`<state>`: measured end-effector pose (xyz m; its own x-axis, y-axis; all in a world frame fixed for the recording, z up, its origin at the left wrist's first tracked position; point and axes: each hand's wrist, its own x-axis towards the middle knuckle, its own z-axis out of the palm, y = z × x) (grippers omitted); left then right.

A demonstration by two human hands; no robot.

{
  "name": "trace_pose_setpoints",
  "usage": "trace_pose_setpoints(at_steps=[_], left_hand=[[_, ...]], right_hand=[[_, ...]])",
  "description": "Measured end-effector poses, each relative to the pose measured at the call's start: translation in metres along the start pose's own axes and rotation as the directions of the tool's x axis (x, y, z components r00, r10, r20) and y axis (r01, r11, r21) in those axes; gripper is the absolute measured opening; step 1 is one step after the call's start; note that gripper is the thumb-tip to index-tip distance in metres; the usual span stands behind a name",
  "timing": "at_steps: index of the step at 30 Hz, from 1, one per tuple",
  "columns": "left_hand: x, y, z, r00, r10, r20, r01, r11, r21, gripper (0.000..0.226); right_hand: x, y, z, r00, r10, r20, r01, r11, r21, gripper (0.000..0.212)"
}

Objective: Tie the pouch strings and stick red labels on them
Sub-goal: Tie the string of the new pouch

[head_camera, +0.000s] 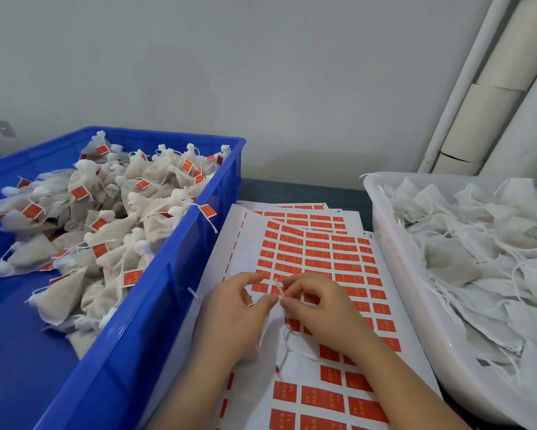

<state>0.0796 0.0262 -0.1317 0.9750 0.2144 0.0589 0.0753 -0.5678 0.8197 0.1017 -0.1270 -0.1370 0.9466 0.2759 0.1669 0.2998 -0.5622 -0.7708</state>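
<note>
Beside the glossy blue plastic crate (180, 274), the label sheets (329, 262) were smooth matt paper, the pouches (84, 293) looked like coarse matt cloth, and the translucent tub (394, 274) was plastic.

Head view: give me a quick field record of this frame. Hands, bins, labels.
left hand: fingers pinch the white string
right hand: fingers pinch the same string from the other side
pouch in work: white, lying on the label sheets under the hands, no red label visible on it
label sheets: several overlapping, red labels in rows, some slots already bare
blue bin: at left, holds tied pouches with red labels
white bin: at right, holds unlabelled pouches with loose strings
</note>
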Motion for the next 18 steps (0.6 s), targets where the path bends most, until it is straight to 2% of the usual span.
trace_pose_setpoints(at_steps=[5, 9, 13, 18], left_hand=[[0.001, -0.0035, -0.0027, 1.0, -0.027, -0.008, 0.027, 1.0, 0.014, 0.016], [-0.0015, -0.0038, -0.0017, 0.989, 0.027, 0.149, -0.045, 0.991, 0.123, 0.003], [-0.0023, -0.0035, 0.0007, 0.956, 0.039, 0.292, -0.1, 0.975, 0.198, 0.005], [-0.0028, -0.0011, 0.0031, 0.948, 0.033, 0.317, -0.094, 0.98, 0.178, 0.018]], right_hand=[[0.0005, 0.0022, -0.0099, 0.996, 0.08, 0.037, -0.085, 0.981, 0.175, 0.017], [-0.0002, 0.0012, -0.0113, 0.997, 0.078, 0.029, -0.082, 0.977, 0.196, 0.018], [-0.001, 0.0014, -0.0094, 0.997, 0.078, 0.026, -0.081, 0.982, 0.173, 0.014], [-0.0005, 0.0034, -0.0078, 0.996, 0.082, 0.018, -0.084, 0.978, 0.19, 0.015]])
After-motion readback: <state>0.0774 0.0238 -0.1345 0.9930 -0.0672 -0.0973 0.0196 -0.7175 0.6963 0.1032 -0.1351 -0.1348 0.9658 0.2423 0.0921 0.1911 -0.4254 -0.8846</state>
